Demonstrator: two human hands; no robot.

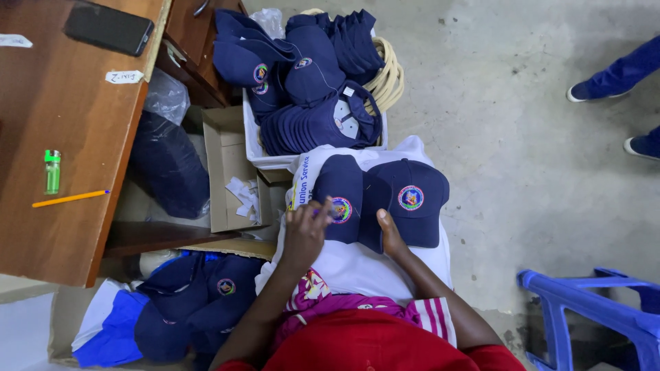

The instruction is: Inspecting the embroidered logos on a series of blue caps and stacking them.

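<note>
Two navy caps (385, 199) are shown lying on a white cloth (371, 268) spread over the lap. The left hand (306, 230) is pinched on the left cap's badge; the right hand (392, 233) is pressed flat, fingers released. Stacked navy caps are held in the white basket (265, 159) beyond; paper scraps lie in the cardboard box (223, 172).

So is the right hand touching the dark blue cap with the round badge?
Touching. The head view shows the right hand with its thumb pressed on the edge of the dark blue cap with the round badge, no gap between them.
</note>
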